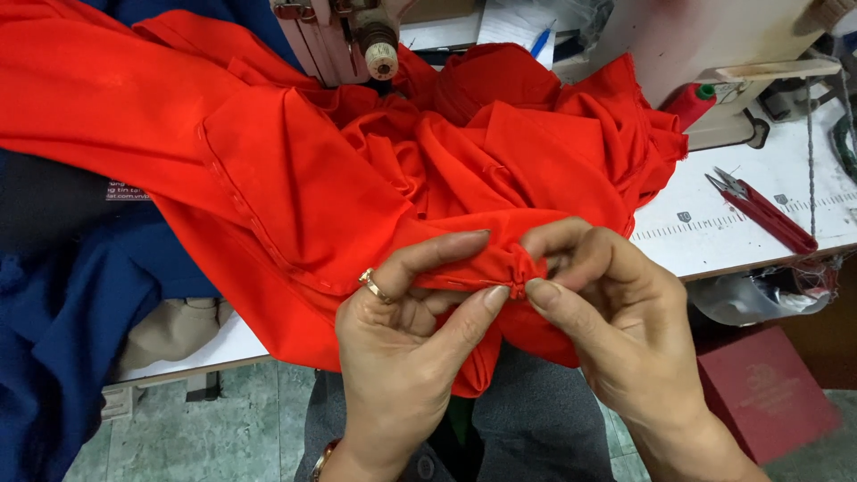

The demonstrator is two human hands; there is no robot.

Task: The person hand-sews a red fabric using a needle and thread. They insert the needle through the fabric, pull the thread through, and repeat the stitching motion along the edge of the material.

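Closest to me, my left hand (pixel 402 339) and right hand (pixel 616 312) each have a grip pinching one bunched fold of the red fabric (pixel 357 178) between thumb and fingertips. That fold runs 9 to 3 o'clock, tip toward 3. If my right pinch slackens, I reckon the gather springs loose. The cloth piles toward the sewing machine (pixel 357 36) at 12; snips (pixel 759 210) on the surface (pixel 714 236) at 2.

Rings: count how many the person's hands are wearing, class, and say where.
1. A gold ring sits on a finger of the left hand. The right hand shows none, though the red fabric may hide some fingers.
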